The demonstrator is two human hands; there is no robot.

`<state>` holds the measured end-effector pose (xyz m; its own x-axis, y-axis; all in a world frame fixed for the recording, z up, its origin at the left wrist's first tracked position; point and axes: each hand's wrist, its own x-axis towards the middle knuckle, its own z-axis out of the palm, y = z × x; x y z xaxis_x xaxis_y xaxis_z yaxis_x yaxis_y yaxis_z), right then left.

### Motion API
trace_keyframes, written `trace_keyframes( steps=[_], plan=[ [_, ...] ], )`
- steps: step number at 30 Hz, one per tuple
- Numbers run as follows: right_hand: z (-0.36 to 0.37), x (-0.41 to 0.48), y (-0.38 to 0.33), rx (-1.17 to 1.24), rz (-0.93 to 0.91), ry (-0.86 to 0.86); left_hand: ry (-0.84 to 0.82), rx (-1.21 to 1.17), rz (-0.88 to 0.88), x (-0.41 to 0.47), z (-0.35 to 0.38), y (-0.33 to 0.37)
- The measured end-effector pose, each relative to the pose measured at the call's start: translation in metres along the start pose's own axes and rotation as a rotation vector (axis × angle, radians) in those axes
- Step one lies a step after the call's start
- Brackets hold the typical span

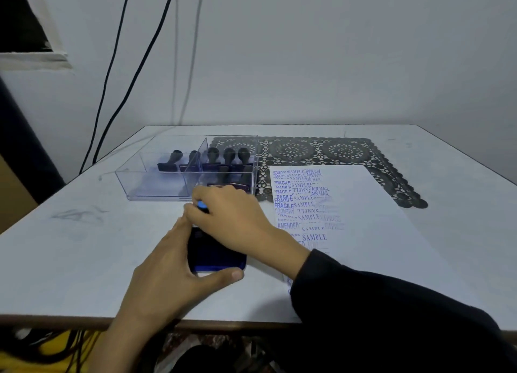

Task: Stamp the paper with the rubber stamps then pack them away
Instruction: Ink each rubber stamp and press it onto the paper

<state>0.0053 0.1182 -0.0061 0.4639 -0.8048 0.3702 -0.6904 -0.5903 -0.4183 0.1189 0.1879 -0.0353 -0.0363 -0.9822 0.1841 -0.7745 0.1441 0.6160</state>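
Note:
A dark blue ink pad (216,253) lies on the white table near the front edge. My left hand (170,263) grips it from the left, thumb along its near side. My right hand (229,216) reaches across over the pad's far end, fingers closed around a small object with a blue cap (201,204), mostly hidden by the fingers. To the right lies the white paper (363,213), covered with several blue stamp prints such as FRAGILE, SAMPLE, AIR MAIL. Behind my hands stands a clear plastic organiser box (156,186) holding several black-handled rubber stamps (228,157).
A dark lace-pattern mat (316,150) lies under the paper's far end and the box's right side. Two black cables (117,73) hang down the wall at the left. The table's front edge (223,323) runs just below my wrists.

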Motion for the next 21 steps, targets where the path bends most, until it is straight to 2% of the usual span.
trace_keyframes(
  steps=[12, 19, 21],
  plan=[
    [0.017, 0.004, 0.001, -0.119, -0.035, 0.102, 0.016, 0.003, -0.034, -0.001, -0.002, 0.003],
    [0.026, -0.022, -0.002, -0.321, -0.130, 0.254, 0.034, 0.019, -0.062, -0.003, 0.002, 0.003],
    [0.023, -0.029, -0.003, -0.326, -0.183, 0.253, 0.033, 0.022, -0.069, -0.003, 0.003, 0.002]
  ],
)
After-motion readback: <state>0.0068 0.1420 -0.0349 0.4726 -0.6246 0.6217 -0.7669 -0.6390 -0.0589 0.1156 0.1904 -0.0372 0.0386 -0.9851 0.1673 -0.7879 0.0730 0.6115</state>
